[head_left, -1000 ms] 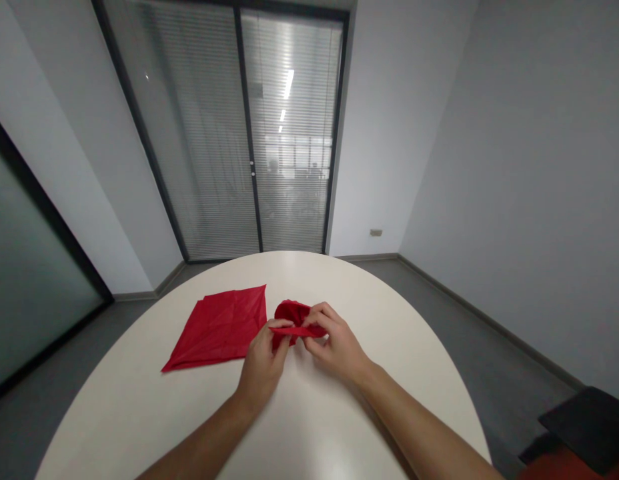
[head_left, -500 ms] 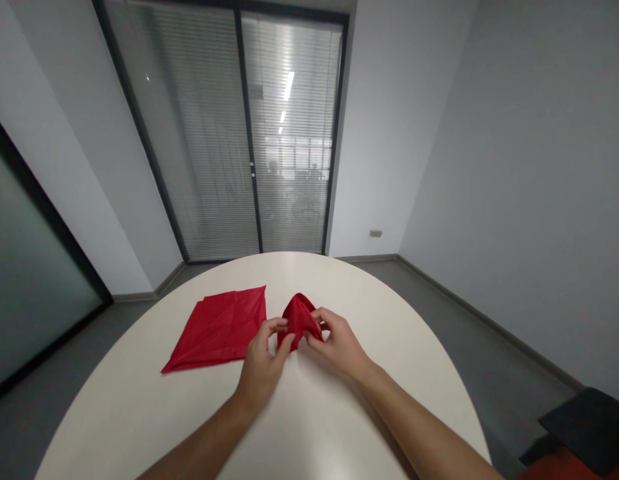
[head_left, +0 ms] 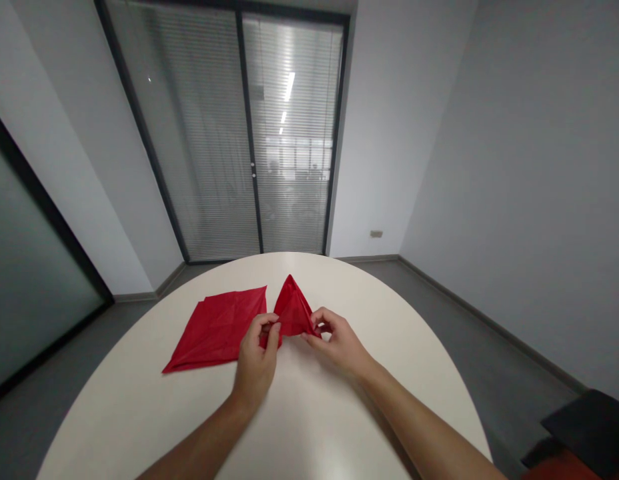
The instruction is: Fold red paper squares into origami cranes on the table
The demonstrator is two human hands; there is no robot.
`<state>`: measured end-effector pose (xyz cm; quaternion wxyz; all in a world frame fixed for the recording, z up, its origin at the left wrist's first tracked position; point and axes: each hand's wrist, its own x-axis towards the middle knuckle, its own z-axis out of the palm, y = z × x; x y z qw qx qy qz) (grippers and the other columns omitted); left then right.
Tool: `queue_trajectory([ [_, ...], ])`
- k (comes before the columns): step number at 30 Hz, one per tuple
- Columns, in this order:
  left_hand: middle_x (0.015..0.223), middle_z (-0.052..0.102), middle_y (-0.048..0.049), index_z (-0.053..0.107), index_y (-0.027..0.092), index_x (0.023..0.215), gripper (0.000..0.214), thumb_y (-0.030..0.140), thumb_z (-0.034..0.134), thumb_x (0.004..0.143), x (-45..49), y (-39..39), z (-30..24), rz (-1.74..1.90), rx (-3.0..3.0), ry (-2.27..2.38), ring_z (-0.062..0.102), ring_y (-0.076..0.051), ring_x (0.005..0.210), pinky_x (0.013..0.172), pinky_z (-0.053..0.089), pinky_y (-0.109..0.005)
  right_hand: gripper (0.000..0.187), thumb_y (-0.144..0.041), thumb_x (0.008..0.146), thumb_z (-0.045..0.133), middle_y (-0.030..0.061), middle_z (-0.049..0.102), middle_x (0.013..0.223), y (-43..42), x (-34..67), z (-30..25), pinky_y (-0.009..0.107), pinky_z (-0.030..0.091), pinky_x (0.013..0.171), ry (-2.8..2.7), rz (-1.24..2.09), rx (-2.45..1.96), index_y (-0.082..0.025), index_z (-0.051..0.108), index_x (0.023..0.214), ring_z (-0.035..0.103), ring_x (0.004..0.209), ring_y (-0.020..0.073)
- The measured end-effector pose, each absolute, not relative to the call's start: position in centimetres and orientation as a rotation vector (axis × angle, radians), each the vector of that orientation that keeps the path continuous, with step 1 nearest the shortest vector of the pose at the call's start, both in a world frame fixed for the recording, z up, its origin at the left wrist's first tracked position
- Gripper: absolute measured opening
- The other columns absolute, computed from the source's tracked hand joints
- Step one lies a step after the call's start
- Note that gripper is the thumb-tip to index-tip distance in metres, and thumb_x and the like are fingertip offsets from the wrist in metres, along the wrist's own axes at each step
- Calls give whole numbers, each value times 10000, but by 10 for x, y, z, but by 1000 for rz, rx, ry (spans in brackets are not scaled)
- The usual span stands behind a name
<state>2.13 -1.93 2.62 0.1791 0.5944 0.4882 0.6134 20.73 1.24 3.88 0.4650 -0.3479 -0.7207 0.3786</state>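
So the small red piece point(head_left: 292, 313) just changed shape on me. A second ago it was a bunched-up, gaping fold between my hands; now it's drawn out into a neat triangle, tip pointing away from me. I'd call that progress in the folding: the front face looks much smoother and the sides read as actual edges.

My left hand point(head_left: 254, 360) has thumb and fingers pinched together on the near left corner, and my right hand point(head_left: 342, 341) is clamped on the near right corner. Can't tell how many layers I've got in either grip, or if it's cloth or paper.

As for space, the tip stops short of the far rim of the bench point(head_left: 299, 427). On the left it's tight: the big folded red sheet point(head_left: 214, 330) lies just beside, and my left fingers overlap its right edge from this angle (touching or not, no idea). Way more room to the right and on my own side.
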Motion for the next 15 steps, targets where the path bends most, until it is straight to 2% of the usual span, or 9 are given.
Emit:
queue_trajectory([
  [3,1151,672,-86,585,209,1171,342,328,662,859,24,-18,20,1702,1715,1365,650,-230,1060,931,519,-375,193,-320,818,733,-7,617,822,14,210,40,286,466,710,-1757,944,-844,-201,583,846,570,741,148],
  [5,1218,656,-100,555,214,1241,424,302,677,844,25,-16,18,1667,1734,1359,638,-239,1105,959,508,-395,208,-337,816,741,-12,608,796,14,212,43,284,454,713,-1778,924,-844,-199,587,846,557,734,148],
  [10,1240,658,-107,555,215,1266,418,273,641,860,20,-14,19,1631,1736,1393,636,-242,1117,954,510,-409,209,-342,803,760,0,640,820,13,218,51,281,434,720,-1862,865,-894,-194,615,830,570,766,166],
  [15,1206,684,-103,600,217,1223,399,306,669,840,16,-14,24,1633,1748,1415,648,-248,1091,939,517,-411,185,-347,826,745,19,689,877,16,229,57,293,469,761,-1938,807,-886,-194,649,868,627,822,191],
])
